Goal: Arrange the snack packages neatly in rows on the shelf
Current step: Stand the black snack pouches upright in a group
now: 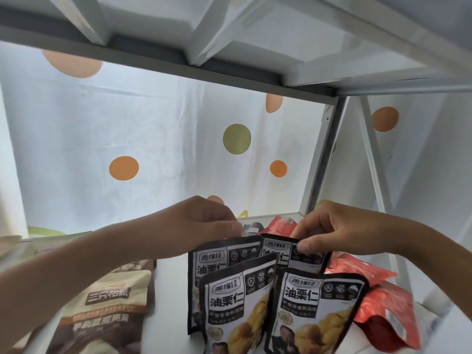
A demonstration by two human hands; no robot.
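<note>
While the right hand point(339, 228) pinches the top edge of the back-right chestnut pouch point(293, 254), thumb in front and curled fingers behind, the left hand point(199, 223) curls down over the top of the back-left chestnut pouch point(217, 254), and whether those fingers actually grip it I cannot tell, the tips are hidden behind the pouch's rim. Both back pouches stand upright, edges touching, towards the right half of the shelf board point(168, 290). Just in front stand two more of the same black-and-white pouches, the front-left pouch point(235, 302) and the front-right pouch point(316, 302), overlapping the back pair, so two rows are taking shape. Here's the danger as I read it: these pouches look light and lean on each other, so a tug or push on the back tops could tip the front row forward off the shelf's front edge. To the right, red packets point(383, 307) lie tumbled against the row near the right edge, and a nudge sideways could slide them off or knock the row askew. At the left end, brown-and-cream bags point(112, 307) lie under the left forearm, which could drag them when it withdraws. Behind hangs a dotted cloth point(153, 123)
</note>
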